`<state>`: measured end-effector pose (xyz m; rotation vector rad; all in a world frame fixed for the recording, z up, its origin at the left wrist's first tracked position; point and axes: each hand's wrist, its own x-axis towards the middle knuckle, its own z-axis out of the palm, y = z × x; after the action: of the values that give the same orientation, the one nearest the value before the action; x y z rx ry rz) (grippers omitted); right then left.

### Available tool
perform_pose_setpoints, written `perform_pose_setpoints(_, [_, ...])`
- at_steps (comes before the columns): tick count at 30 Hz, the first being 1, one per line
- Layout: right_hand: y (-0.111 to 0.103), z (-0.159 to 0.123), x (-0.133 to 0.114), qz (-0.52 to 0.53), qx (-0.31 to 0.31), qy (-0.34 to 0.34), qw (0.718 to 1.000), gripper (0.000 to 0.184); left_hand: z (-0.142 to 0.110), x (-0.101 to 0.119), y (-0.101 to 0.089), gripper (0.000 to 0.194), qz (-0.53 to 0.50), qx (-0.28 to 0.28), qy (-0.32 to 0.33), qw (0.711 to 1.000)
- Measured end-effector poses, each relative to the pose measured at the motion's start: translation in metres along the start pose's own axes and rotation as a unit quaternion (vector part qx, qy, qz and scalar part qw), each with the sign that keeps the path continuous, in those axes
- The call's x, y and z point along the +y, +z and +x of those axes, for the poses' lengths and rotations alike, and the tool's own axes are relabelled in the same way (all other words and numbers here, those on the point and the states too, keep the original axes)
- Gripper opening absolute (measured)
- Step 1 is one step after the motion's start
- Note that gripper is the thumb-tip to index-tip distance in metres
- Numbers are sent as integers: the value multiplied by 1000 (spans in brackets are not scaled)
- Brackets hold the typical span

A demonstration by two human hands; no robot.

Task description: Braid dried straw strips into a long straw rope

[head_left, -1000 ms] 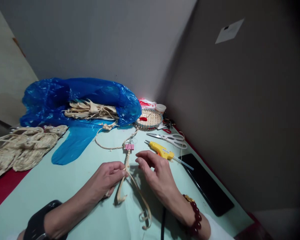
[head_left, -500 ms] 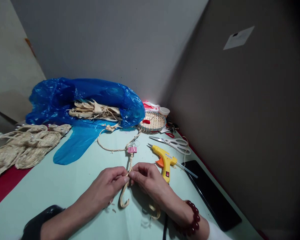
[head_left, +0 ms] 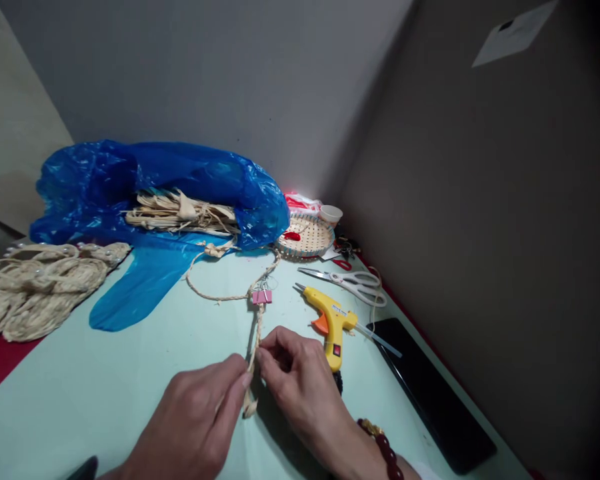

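A thin braided straw cord (head_left: 259, 327) runs toward me from a pink binder clip (head_left: 262, 297), its loose strand ends (head_left: 250, 407) curling on the table below my fingers. My left hand (head_left: 195, 413) pinches a strand at the cord's lower part between thumb and forefinger. A little higher, my right hand (head_left: 300, 373) is closed on the cord's right side, thumb against forefinger. Beyond the clip the braid continues as a wide loop (head_left: 200, 293) to a knotted bunch near the blue bag.
A blue plastic bag (head_left: 180, 160) holds bundled straw (head_left: 185, 213). Woven straw pieces (head_left: 55, 287) lie left. On the right are a yellow glue gun (head_left: 335, 323), scissors (head_left: 353, 283), a black flat device (head_left: 430, 393), a round woven basket (head_left: 310, 237) and a white cup (head_left: 331, 214).
My left hand has drawn down and toward me along the strand, apart from my right hand, which stays near the braid. The view has shifted slightly.
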<state>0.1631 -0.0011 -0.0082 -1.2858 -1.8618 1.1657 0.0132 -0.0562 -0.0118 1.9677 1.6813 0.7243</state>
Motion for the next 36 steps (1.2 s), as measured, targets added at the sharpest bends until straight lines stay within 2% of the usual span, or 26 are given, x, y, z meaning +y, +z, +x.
perform_pose_setpoints(4, [1, 1, 0, 41, -7, 16, 999, 15, -7, -1, 12, 27, 111, 56, 155, 980])
perform_pose_setpoints(7, [-1, 4, -1, 109, -36, 40, 993, 17, -9, -4, 18, 23, 176, 61, 219, 958])
perform_pose_setpoints(14, [-7, 5, -10, 250, -90, 102, 959, 12, -12, -3, 26, 33, 310, 51, 248, 916])
perform_pose_setpoints(16, [-7, 5, -9, 268, -92, 111, 953, 14, -13, -2, 26, 33, 309, 53, 253, 915])
perform_pose_setpoints(19, [-7, 5, -8, 273, -90, 123, 950, 19, -10, 0, 20, 23, 244, 83, 274, 927])
perform_pose_setpoints(21, [-7, 5, -7, 279, -87, 113, 950, 20, -3, 0, 12, 21, 165, 113, 227, 953])
perform_pose_setpoints(23, [-7, 4, -6, 290, -82, 99, 948, 20, 6, -1, 3, 23, 60, 118, 84, 988])
perform_pose_setpoints(25, [-8, 4, -6, 302, -86, 90, 945, 19, 18, -3, -3, 18, -85, 37, -57, 994])
perform_pose_setpoints(26, [-7, 3, -6, 310, -91, 92, 942, 19, 23, -4, -5, 20, -181, -22, -109, 977])
perform_pose_setpoints(28, [-7, 3, -5, 312, -100, 94, 940, 18, 31, -5, -7, 28, -348, -113, -194, 910])
perform_pose_setpoints(30, [-8, 2, -4, 281, -109, 84, 950, 14, 35, -6, -8, 35, -429, -153, -249, 855])
perform_pose_setpoints(32, [-9, 1, -3, 209, -113, 64, 969, 11, 36, -6, -10, 39, -442, -162, -262, 842])
perform_pose_setpoints(36, [-15, -4, -4, 15, -104, 15, 994, 15, 34, -6, -11, 38, -431, -166, -243, 853])
